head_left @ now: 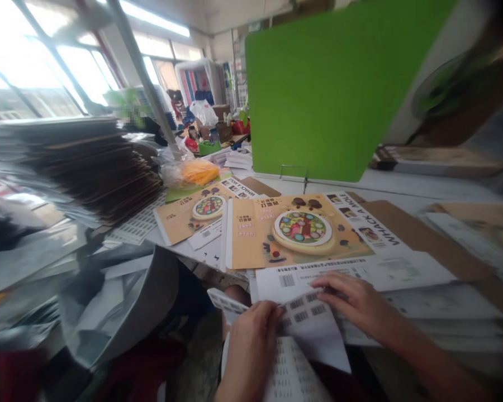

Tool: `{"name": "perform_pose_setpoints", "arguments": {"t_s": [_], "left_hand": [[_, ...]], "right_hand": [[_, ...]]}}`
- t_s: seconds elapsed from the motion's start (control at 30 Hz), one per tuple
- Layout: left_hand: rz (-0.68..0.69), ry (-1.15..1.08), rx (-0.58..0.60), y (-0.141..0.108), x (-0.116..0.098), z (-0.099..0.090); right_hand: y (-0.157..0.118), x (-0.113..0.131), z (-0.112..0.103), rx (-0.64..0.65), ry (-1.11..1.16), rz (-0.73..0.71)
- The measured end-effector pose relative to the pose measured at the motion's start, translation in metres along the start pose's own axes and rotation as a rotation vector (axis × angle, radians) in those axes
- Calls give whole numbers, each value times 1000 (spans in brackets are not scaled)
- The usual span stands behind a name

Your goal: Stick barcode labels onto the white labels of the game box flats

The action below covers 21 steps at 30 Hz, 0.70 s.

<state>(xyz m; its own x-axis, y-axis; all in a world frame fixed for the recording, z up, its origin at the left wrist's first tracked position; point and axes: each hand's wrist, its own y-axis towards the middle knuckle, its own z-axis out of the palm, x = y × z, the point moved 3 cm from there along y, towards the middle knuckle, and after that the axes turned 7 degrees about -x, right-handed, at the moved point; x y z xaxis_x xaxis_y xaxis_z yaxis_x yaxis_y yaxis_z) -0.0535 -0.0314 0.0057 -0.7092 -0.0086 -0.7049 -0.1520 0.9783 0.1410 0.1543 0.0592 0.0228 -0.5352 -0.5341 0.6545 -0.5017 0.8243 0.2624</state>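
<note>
Left hand [251, 343]: positioned at lower center, back of the hand toward the camera. Fingers are curled inward; thumb and index finger are drawn together in a pinch, directed toward the right hand. The left wrist [230, 388] meets the lower edge of the view.

Right hand [354, 296]: positioned higher and to the right, near the left hand but apart from it. Fingers extend leftward, slightly bent, with the thumb below the index finger; contact between their tips cannot be determined. The right forearm [423, 349] is bare, slanting toward the lower right, where it blurs.
</note>
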Motion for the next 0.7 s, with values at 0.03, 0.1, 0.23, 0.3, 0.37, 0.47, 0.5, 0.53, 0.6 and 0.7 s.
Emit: {"name": "perform_pose_setpoints", "arguments": {"t_s": [0.03,0.1,0.23,0.3,0.37,0.47,0.5,0.53,0.6,0.7], "left_hand": [[-12,-12,9,1,0,0],[-29,-35,25,2,1,1],[-47,-56,37,3,3,3],[-54,-77,43,3,3,4],[-68,-114,45,4,2,4],[-91,-156,38,7,1,4],[-96,-161,38,8,1,4],[-100,-162,40,9,2,3],[-104,-153,47,9,3,3],[-101,-131,51,8,4,2]], "right_hand": [[-1,0,2,-38,-8,-31],[-2,0,5,-102,-36,-96],[-4,2,12,-207,-133,-200],[-7,3,15,-269,-223,-254],[-12,4,16,-336,-336,-306],[-20,6,21,-371,-462,-403],[-22,6,22,-361,-476,-436],[-23,6,24,-348,-472,-462],[-24,6,24,-336,-409,-470],[-17,2,15,-320,-193,-287]]}}
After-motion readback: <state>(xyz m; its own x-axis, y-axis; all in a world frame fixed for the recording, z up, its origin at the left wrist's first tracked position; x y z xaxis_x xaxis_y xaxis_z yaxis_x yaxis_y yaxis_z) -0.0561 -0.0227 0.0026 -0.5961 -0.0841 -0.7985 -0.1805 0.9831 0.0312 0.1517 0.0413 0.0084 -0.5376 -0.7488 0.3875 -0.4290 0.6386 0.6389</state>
